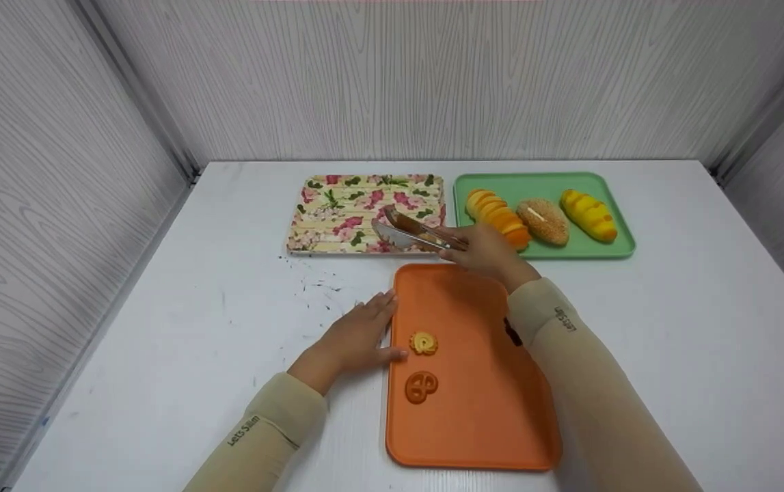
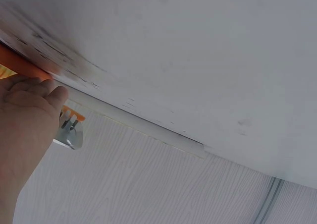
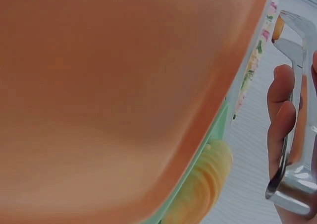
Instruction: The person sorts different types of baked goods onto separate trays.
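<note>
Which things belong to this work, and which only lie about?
Probably used:
tongs, held by right hand
tan piece at tips
floral tray
orange tray, touched by left hand
pretzel
swirl cookie

Apparently just lying about:
green tray
sliced loaf
seeded bun
yellow bread

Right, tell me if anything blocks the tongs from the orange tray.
Nothing visible does, except the raised far rim of the orange tray. The tongs, held by the right hand, are over the flowered tray. The left hand is off at the left edge.
</note>
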{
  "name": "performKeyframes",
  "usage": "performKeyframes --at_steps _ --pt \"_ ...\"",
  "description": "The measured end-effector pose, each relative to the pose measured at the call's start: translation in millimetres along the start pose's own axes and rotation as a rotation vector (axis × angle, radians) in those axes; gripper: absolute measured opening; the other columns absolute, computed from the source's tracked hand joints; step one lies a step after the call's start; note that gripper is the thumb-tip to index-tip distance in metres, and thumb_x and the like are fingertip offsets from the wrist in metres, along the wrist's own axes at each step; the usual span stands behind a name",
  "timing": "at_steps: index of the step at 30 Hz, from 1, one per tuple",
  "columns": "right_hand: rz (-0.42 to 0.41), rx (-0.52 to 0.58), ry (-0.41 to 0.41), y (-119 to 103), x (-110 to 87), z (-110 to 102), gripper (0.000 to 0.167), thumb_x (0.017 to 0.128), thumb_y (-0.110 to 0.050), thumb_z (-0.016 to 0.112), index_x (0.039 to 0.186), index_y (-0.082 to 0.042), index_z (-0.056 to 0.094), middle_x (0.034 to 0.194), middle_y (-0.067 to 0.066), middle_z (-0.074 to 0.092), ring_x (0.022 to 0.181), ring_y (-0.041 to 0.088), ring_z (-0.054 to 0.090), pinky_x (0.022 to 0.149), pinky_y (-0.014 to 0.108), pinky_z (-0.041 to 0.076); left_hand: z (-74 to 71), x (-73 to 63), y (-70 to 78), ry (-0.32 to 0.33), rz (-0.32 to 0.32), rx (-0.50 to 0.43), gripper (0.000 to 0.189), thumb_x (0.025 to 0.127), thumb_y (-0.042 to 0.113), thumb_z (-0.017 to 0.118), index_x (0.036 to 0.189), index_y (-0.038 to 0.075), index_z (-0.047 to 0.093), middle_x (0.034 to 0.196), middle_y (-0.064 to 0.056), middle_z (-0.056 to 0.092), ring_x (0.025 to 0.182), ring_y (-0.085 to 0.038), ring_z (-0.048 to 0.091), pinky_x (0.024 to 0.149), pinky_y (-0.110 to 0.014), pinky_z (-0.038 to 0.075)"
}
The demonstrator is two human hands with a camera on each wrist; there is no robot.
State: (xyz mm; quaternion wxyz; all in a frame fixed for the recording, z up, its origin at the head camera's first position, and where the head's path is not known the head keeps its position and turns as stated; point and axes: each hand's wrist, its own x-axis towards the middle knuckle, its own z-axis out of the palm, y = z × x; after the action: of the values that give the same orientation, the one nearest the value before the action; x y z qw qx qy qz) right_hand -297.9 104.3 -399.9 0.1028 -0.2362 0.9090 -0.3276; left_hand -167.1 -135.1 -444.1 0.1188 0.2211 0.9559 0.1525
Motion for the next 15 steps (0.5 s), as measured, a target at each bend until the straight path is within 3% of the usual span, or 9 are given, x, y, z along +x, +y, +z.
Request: performKeyframes --at_steps 5,8,11,15 --pt "0.024 -0.014 0.015 -0.5 4.5 4.6 0.045 0.092 -0.030 0.064 0.136 -0.026 0.055 0.058 0.000 0.043 0.048 0.012 0.039 0.048 0.027 0.039 0.1 -0.1 -0.5 -0.008 -0.002 -0.007 0.093 0.087 0.060 0.056 0.152 0.004 0.019 0.158 -0.007 0.012 0.143 -0.023 0.012 0.114 -0.041 0.016" --pt "0.030 -0.018 0.022 -1.0 5.9 6.6 0.046 0.092 -0.030 0.064 0.137 -0.024 0.054 0.060 0.001 0.046 0.049 0.013 0.039 0.048 0.027 0.039 0.5 0.2 -1.1 -0.010 0.000 -0.008 0.093 0.087 0.060 0.056 0.152 0.005 0.019 0.158 -0.007 0.012 0.143 -0.023 0.011 0.114 -0.041 0.016" --pt "0.032 -0.027 0.018 -1.0 6.5 8.3 0.046 0.093 -0.032 0.063 0.137 -0.024 0.053 0.071 0.004 0.057 0.050 0.013 0.039 0.049 0.027 0.039 1.0 0.2 -1.7 -0.010 -0.003 -0.004 0.094 0.087 0.062 0.055 0.152 0.005 0.018 0.158 -0.006 0.011 0.143 -0.022 0.011 0.114 -0.041 0.016" --pt "0.037 -0.027 0.006 0.3 6.5 9.0 0.047 0.093 -0.034 0.061 0.139 -0.025 0.052 0.076 0.006 0.059 0.051 0.013 0.037 0.050 0.028 0.038 1.2 -0.4 -1.7 -0.002 -0.001 -0.008 0.095 0.086 0.062 0.055 0.152 0.005 0.018 0.158 -0.007 0.011 0.143 -0.023 0.012 0.113 -0.042 0.017"
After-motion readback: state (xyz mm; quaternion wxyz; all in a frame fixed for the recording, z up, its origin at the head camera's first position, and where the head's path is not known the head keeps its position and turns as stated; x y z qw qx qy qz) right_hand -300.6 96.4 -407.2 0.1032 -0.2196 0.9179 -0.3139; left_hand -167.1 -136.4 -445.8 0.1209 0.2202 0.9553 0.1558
